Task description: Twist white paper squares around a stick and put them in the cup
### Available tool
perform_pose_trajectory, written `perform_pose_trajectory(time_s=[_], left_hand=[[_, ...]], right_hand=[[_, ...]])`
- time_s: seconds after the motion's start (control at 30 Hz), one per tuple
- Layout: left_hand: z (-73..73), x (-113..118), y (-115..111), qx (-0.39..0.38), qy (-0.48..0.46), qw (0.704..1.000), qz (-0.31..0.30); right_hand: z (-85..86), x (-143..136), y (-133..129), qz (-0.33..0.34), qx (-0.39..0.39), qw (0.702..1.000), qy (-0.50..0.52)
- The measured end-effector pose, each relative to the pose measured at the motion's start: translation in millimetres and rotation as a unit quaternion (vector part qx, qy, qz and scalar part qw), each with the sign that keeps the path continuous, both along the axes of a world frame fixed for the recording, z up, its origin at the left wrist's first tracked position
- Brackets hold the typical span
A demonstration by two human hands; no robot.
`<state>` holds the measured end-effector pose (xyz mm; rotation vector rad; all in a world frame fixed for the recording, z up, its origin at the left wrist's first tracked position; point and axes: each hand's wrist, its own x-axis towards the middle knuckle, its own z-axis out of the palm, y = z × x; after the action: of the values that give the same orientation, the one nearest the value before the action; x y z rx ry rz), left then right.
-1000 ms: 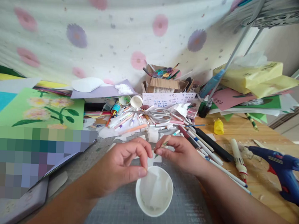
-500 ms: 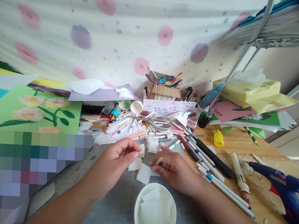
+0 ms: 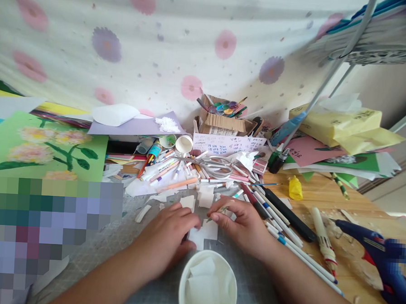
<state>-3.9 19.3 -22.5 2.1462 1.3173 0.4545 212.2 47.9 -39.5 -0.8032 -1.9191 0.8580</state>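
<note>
My left hand [image 3: 173, 227] rests low over the grey cutting mat [image 3: 96, 241], fingers bent and thumb apart from the forefinger, at the left edge of some white paper pieces [image 3: 203, 234]. What lies under its palm is hidden. Just right of those pieces, my right hand [image 3: 242, 224] pinches a small pale piece with greenish marks [image 3: 224, 209] between thumb and fingers; its kind is unclear. Below both hands stands a white paper tub [image 3: 181, 287] holding several thin white paper sheets [image 3: 201, 283]. Another white square [image 3: 205, 196] lies behind the hands.
Markers [image 3: 283, 215], scissors [image 3: 217, 166] and paper scraps crowd the middle. A blue glue gun [image 3: 362, 235] lies at right beside a thick white pen [image 3: 322, 240]. A cardboard box [image 3: 225, 123] stands behind. On the left is a green flower picture [image 3: 98, 142].
My left hand has come down and forward onto the paper pieces, its pinch loosened. My right hand has risen slightly, still pinching the small piece. The view has shifted a little.
</note>
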Motion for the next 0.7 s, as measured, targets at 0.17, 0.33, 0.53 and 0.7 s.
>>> perform_pose_trajectory(time_s=[0.17,0.33,0.53,0.7], left_hand=[[1.4,-1,3,-0.031,-0.068,0.995,0.06],[2.6,-2,4,-0.071,-0.176,0.974,0.126],[6.4,6,0,-0.099,-0.265,0.947,0.156],[7.0,11,-4,-0.152,-0.379,0.898,0.162]], right_hand=[[1.8,1,0,0.0,0.001,0.999,0.048],[10.3,-2,-6,0.02,0.004,0.993,0.112],[12.3,-8,-10,0.02,-0.017,0.985,0.168],[11.5,-12,-13,0.017,-0.055,0.976,0.21]])
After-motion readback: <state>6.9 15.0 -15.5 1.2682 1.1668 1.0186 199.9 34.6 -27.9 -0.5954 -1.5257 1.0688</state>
